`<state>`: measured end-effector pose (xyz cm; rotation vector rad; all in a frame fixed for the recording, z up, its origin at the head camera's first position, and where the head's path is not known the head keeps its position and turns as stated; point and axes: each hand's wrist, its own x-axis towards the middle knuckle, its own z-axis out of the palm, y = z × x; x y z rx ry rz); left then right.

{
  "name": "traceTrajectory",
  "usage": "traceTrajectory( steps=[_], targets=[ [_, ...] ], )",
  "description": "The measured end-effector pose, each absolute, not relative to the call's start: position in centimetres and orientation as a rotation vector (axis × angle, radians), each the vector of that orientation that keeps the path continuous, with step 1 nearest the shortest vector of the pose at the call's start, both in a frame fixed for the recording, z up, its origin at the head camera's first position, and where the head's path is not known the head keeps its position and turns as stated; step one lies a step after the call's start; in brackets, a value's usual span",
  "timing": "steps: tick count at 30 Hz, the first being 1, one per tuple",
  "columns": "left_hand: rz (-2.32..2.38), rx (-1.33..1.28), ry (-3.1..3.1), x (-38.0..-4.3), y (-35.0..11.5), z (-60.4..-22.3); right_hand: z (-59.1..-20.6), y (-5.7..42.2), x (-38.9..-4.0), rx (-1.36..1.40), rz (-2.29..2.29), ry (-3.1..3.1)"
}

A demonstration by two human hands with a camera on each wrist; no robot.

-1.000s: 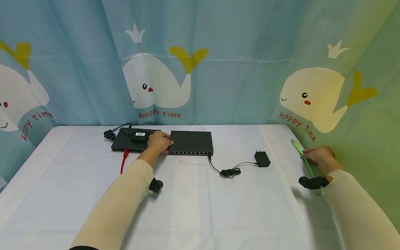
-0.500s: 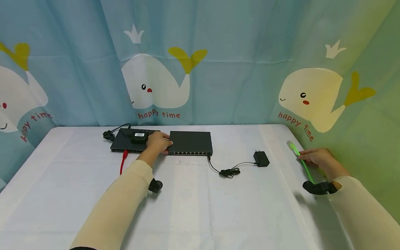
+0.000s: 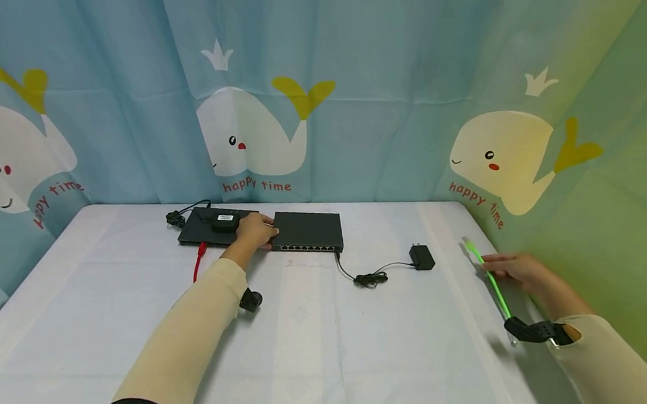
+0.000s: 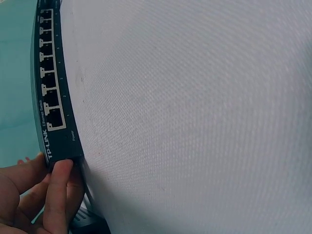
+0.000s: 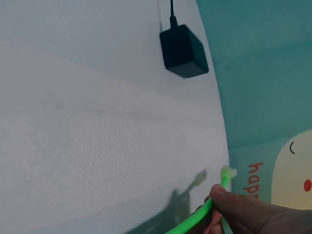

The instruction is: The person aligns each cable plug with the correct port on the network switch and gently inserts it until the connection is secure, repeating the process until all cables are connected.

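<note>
My left hand (image 3: pixel 254 230) grips the left end of a black Ethernet switch (image 3: pixel 310 229). In the left wrist view, fingers touch both faces at the corner beside the switch's row of ports (image 4: pixel 52 73). On the right side of the table, my right hand (image 3: pixel 522 271) pinches a bright green network cable (image 3: pixel 494 287) between thumb and fingers. The cable's pale plug (image 5: pixel 227 171) points towards the back curtain, and a second clear plug (image 3: pixel 511 339) shows by the wrist strap. A thin black lead (image 3: pixel 341 264) runs from the switch's front right corner.
That lead is bundled and ends at a black power adapter (image 3: pixel 422 257). Left of the switch lies another flat black box (image 3: pixel 193 231), with an adapter (image 3: pixel 225 221) on top and a red cable (image 3: pixel 200 261) at its front. A whale-print curtain (image 3: pixel 386 129) borders the table.
My right hand has drawn back towards me with the green cable, whose far plug has moved nearer and slightly left. My left hand stays on the switch.
</note>
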<state>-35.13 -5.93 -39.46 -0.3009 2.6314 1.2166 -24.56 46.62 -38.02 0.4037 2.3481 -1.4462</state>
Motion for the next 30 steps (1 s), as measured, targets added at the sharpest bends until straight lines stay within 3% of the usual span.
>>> traceTrajectory(
  steps=[16,30],
  targets=[
    [1.217,-0.318,2.613,-35.1,-6.0,-39.5,-37.4,43.5,-22.0,0.086,-1.657,2.092],
    [1.221,-0.319,2.603,-35.5,-6.0,-39.6,-36.9,39.3,-20.7,0.006,-1.609,2.100]
  ],
)
